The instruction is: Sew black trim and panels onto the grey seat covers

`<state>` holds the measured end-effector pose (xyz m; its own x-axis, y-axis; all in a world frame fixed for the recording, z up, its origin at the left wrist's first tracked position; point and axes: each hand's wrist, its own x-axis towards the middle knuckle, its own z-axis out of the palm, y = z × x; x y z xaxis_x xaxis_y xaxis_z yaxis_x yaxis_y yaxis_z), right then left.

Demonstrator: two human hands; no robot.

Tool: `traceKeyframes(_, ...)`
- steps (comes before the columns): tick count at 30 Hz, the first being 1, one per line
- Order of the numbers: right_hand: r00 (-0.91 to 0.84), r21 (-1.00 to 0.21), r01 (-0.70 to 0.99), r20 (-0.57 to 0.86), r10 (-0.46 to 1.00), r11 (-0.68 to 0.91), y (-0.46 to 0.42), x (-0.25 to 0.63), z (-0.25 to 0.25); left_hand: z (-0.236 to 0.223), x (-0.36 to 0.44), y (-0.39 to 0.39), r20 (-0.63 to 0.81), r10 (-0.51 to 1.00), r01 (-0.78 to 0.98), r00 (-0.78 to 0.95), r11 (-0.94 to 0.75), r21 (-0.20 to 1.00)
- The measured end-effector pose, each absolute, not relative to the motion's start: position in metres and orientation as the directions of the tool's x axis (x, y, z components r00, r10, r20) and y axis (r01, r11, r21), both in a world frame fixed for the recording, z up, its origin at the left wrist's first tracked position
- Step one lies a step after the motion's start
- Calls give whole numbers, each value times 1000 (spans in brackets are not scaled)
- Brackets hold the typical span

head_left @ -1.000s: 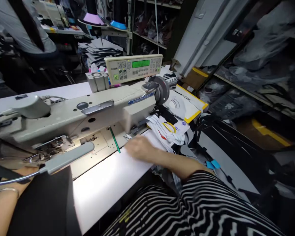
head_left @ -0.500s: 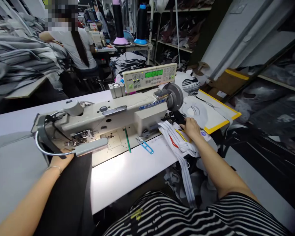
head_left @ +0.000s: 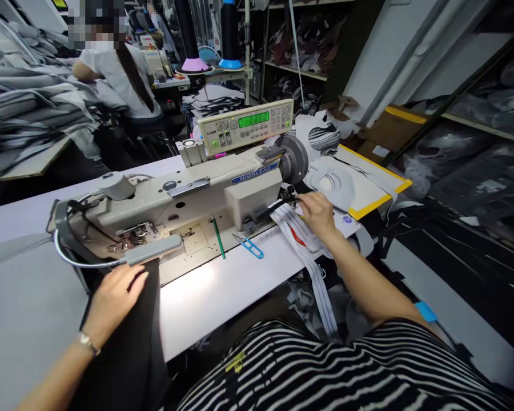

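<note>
My left hand lies on a black fabric piece in front of the sewing machine, thumb apart from the fingers. Beside the handwheel, my right hand is closed on the end of a narrow black strip, which reaches left toward the machine body. Below that hand lie white striped elastic bands and a red piece. A green stick, perhaps a pencil, and blue thread snips rest near the machine bed.
A control panel stands behind the machine, with thread cones farther back. To the right are a yellow-edged board and stacked cut pieces. Another person sits at the far left near piled grey fabric.
My left hand has come back from under the machine head onto the black fabric. My right hand has lifted slightly left, drawing up the black strip. The view has shifted slightly.
</note>
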<state>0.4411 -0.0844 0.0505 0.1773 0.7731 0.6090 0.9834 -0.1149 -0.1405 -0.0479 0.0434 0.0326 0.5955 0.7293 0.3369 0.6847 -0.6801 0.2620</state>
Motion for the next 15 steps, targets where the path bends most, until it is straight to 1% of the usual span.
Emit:
traceKeyframes(1,84,-147,989,617,783,9,-91,415,51,39,-42,22,246,751,662,613,-658,359)
traceKeyframes(2,-5,-162,979,603,798,128,-97,387,51,45,-34,1,105,764,649,636,-604,463)
traceKeyframes(3,-90,-177,958,564,821,227,-100,357,50,50,-26,-18,-39,754,639,656,-527,561)
traceKeyframes(4,-163,-204,934,489,857,294,-102,326,48,54,-18,-36,-150,721,615,676,-440,655)
traceKeyframes(5,-228,-225,915,396,889,335,-102,297,46,56,-10,-49,-214,690,572,691,-341,746)
traceKeyframes(6,-297,-228,901,297,908,369,-101,271,45,56,-3,-59,-236,680,508,694,-230,830)
traceKeyframes(7,-365,-211,888,221,904,410,-99,247,44,56,4,-65,-233,700,427,675,-113,897)
traceKeyframes(8,-442,-183,863,180,879,471,-98,227,44,55,9,-66,-233,746,342,624,7,940)
traceKeyframes(10,-589,-116,785,164,791,608,-95,196,45,52,15,-60,-287,850,175,442,232,957)
traceKeyframes(12,-715,-60,679,169,678,731,-94,175,48,51,12,-48,-376,890,35,258,380,924)
traceKeyframes(13,-762,-41,628,168,625,777,-94,168,49,51,9,-43,-412,886,-13,210,424,905)
traceKeyframes(15,-813,-24,556,191,550,831,-90,159,50,51,-3,-36,-461,864,-49,203,479,877)
